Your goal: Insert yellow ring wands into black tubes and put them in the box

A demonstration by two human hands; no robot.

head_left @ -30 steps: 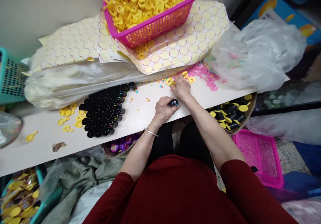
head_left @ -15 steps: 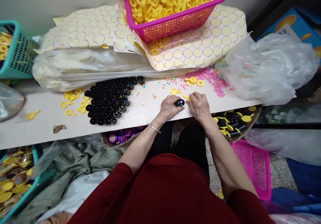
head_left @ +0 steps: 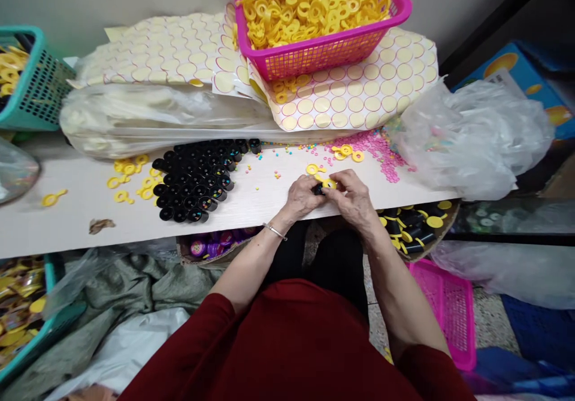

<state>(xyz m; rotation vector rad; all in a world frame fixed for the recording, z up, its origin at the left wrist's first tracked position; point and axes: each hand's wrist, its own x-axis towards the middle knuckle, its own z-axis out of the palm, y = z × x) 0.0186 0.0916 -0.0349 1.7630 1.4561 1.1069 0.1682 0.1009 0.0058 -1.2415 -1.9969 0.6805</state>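
My left hand [head_left: 302, 197] is closed around a small black cup [head_left: 318, 189] at the front edge of the table. Over the cup's mouth, my right hand [head_left: 353, 197] pinches a yellow plastic ring with a tab [head_left: 329, 183]. The ring touches or nearly touches the cup's top; the fingers partly hide both. Just behind lies another yellow ring piece [head_left: 312, 169], with a small group of them [head_left: 347, 150] farther back. To the left stand many black cups [head_left: 193, 179] in packed rows, some with coloured beads inside.
Pink beads [head_left: 386, 158] are scattered near a clear plastic bag [head_left: 480, 137] at right. A pink basket [head_left: 323, 50] of yellow rings rests on sticker sheets [head_left: 354, 104] at the back. Below the table's right edge sits a box of black-and-yellow pieces [head_left: 415, 227].
My right hand has brought the yellow ring leftward from the table onto the top of the black cup. My left hand still holds the cup. The view has shifted slightly.
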